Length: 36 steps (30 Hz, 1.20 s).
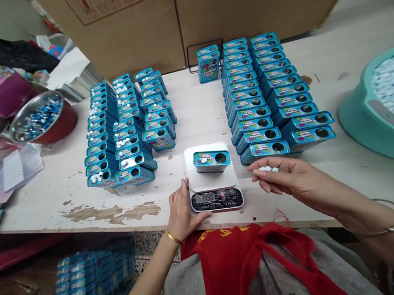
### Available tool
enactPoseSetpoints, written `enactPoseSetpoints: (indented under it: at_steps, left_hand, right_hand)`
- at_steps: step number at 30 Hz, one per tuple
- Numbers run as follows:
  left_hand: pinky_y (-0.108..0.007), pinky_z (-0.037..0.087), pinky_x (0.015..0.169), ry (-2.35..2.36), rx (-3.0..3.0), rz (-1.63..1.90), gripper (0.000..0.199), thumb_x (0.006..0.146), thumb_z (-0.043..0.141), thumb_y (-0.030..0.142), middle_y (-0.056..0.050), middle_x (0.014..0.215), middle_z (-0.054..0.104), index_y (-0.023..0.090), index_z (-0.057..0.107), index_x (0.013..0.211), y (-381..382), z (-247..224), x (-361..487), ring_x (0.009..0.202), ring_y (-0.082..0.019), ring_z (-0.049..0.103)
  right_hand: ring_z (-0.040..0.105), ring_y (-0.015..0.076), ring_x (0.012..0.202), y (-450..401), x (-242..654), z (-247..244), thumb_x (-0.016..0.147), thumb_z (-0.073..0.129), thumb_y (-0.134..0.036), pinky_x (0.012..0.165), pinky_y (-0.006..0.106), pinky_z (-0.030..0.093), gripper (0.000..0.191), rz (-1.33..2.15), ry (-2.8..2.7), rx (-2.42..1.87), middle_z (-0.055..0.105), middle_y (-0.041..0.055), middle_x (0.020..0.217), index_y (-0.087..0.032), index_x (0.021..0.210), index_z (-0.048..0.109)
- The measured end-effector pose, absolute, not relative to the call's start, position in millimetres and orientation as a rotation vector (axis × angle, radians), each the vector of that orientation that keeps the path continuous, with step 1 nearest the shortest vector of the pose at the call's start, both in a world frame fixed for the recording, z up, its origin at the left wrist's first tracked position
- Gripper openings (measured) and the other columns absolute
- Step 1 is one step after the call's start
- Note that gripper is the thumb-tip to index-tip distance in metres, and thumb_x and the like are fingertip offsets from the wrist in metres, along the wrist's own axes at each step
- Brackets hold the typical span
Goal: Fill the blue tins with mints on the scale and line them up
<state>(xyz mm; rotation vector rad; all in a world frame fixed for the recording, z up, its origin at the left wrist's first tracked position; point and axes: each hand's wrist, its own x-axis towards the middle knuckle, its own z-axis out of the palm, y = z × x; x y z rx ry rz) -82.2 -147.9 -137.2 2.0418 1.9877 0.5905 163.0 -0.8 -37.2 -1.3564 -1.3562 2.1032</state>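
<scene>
A white kitchen scale (193, 181) bears one blue tin (212, 166) with a round opening in its top and a white candy lying on the lid. The display seems to read 149.0. My left hand (182, 210) rests at the scale's left side, fingers apart, thumb along its front edge, holding nothing. To the right of the scale, my right hand (283, 175) is raised over the table with a few white candies (269, 169) held in its curled fingers. Rows of similar tins (263, 149) stand behind it; more tins (134, 174), several with white candies on top, stand at the left.
A teal tub (361, 113) full of white candies stands at the right. A red metal bowl (66, 123) with blue wrapped pieces sits at the left. Large cardboard boxes (133, 40) close off the back. The table's front edge runs just before the scale.
</scene>
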Motion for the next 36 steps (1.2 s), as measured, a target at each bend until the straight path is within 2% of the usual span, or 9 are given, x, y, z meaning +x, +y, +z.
enactPoseSetpoints:
  at_steps: [6,11,13,16,18,20,24,31,36]
  left_hand:
    - [-0.045,0.033,0.094,2.032,1.941,0.633,0.111,0.072,0.062,0.059,-0.021,0.140,0.037,0.017,-0.010,0.145,-137.8,-141.4,-67.8,0.117,-0.033,0.047]
    - [-0.047,0.031,0.097,2.034,1.904,0.732,0.110,0.071,0.063,0.059,-0.019,0.137,0.042,0.018,-0.007,0.146,-134.6,-130.2,-73.4,0.119,-0.033,0.045]
    - [-0.047,0.030,0.098,2.075,1.890,0.791,0.107,0.073,0.063,0.056,-0.019,0.135,0.045,0.018,-0.005,0.146,-133.5,-125.4,-77.2,0.120,-0.032,0.045]
    - [-0.047,0.031,0.098,2.121,1.879,0.825,0.102,0.076,0.063,0.052,-0.018,0.133,0.047,0.018,-0.003,0.146,-132.8,-121.8,-81.2,0.120,-0.031,0.045]
    - [-0.047,0.032,0.098,2.135,1.874,0.823,0.097,0.078,0.062,0.048,-0.018,0.132,0.048,0.019,-0.001,0.146,-133.7,-122.2,-82.5,0.119,-0.030,0.046]
    - [-0.046,0.032,0.097,2.144,1.869,0.824,0.093,0.080,0.061,0.045,-0.017,0.130,0.049,0.019,0.001,0.146,-135.4,-124.0,-83.2,0.118,-0.030,0.047]
    - [-0.046,0.033,0.097,2.158,1.841,0.826,0.090,0.081,0.059,0.044,-0.017,0.128,0.051,0.019,0.002,0.146,-138.1,-128.4,-83.9,0.116,-0.029,0.049]
    - [-0.044,0.034,0.097,2.173,1.791,0.832,0.085,0.083,0.058,0.042,-0.015,0.127,0.052,0.019,0.005,0.146,-136.8,-133.7,-85.7,0.115,-0.027,0.049]
    - [-0.043,0.033,0.097,2.170,1.762,0.830,0.083,0.082,0.058,0.042,-0.015,0.126,0.052,0.019,0.009,0.145,-136.1,-136.3,-85.4,0.115,-0.027,0.049]
  right_hand:
    - [0.040,0.0091,0.054,21.4,152.7,-20.4,0.075,0.063,-0.045,0.051,0.025,0.030,0.036,1.994,-1.571,-1.314,0.051,-0.0037,0.060,-0.018,0.098,0.062]
    - [0.042,0.0099,0.054,39.3,129.7,3.5,0.082,0.055,-0.041,0.052,0.025,0.031,0.027,1.668,-1.977,-1.227,0.048,-0.0047,0.057,-0.018,0.093,0.063]
    - [0.046,0.0111,0.056,46.0,117.7,8.5,0.084,0.052,-0.036,0.054,0.025,0.035,0.022,1.534,-2.137,-1.151,0.049,-0.0042,0.057,-0.017,0.090,0.063]
    - [0.056,0.0161,0.076,52.7,103.5,7.0,0.084,0.051,-0.027,0.072,0.031,0.043,0.015,1.328,-2.347,-1.020,0.061,0.0016,0.076,-0.018,0.087,0.063]
    - [0.056,0.0188,0.090,54.1,98.7,3.0,0.085,0.051,-0.023,0.083,0.034,0.043,0.015,1.214,-2.469,-0.947,0.064,0.0053,0.092,-0.018,0.090,0.063]
    - [0.056,0.0195,0.095,53.6,97.3,0.0,0.085,0.050,-0.021,0.087,0.035,0.042,0.017,1.146,-2.567,-0.908,0.063,0.0072,0.099,-0.018,0.096,0.063]
    - [0.056,0.0195,0.097,52.3,97.6,-1.5,0.085,0.050,-0.018,0.087,0.032,0.042,0.021,1.079,-2.636,-0.928,0.060,0.0083,0.102,-0.017,0.102,0.063]
    - [0.059,0.0196,0.095,59.3,97.2,-6.6,0.084,0.052,-0.021,0.085,0.034,0.044,0.019,1.116,-2.537,-0.985,0.066,0.0067,0.099,-0.017,0.099,0.063]
    - [0.058,0.0213,0.095,58.3,96.0,-6.1,0.083,0.054,-0.020,0.085,0.034,0.044,0.024,1.017,-2.701,-0.950,0.065,0.0079,0.099,-0.018,0.104,0.064]
